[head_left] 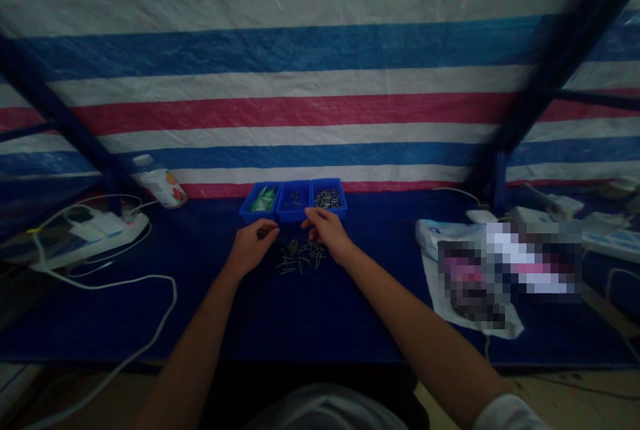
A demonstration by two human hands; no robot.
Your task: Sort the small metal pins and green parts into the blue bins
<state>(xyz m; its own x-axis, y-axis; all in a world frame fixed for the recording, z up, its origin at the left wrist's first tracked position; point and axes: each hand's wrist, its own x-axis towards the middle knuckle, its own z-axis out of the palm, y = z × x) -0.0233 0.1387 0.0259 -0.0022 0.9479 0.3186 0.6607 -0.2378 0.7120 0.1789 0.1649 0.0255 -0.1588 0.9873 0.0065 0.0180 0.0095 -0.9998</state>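
Left hand (251,245) is loosely curled, fingertips pinched together at the edge of a little pile of screws (301,256) on the blue worktop (280,317); can't tell if it's got one. Right hand (326,231) hangs fingers-down over the pile's far side, just in front of three blue bins (294,200). Bottle (161,182) and power strip (90,229) off left.

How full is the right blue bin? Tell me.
Partly full. The right bin holds a heap of small metal pieces on its floor, below the rim; the blue walls show above them.
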